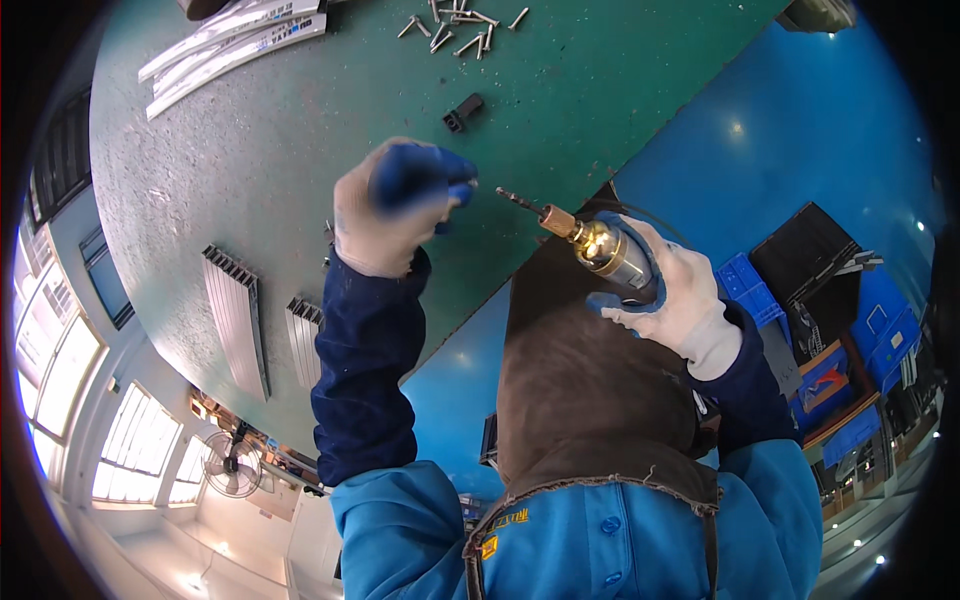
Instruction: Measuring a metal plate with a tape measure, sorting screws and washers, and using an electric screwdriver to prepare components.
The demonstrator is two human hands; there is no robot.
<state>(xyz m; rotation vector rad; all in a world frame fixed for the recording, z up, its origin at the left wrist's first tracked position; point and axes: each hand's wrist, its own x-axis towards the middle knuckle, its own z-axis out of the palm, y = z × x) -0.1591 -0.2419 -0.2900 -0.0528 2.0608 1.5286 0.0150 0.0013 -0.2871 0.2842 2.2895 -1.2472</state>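
In my right hand, gloved in white with blue fingers, is a cylindrical power driver with a copper-coloured nose and a long thin bit. The bit points up and left, toward my other hand. My left hand, in a similar glove, is closed over the green table, its fingers curled and thumb pressed in. Motion smears part of it, and whatever its fingertips hold is too small to make out. A gap separates the bit's tip from those fingertips. Just beyond lies a small black block-shaped part.
Several loose screws lie on the green table at the far side. White printed strips rest at the far left, and grooved metal profiles nearer on the left. Blue bins stand at the right beyond the table edge.
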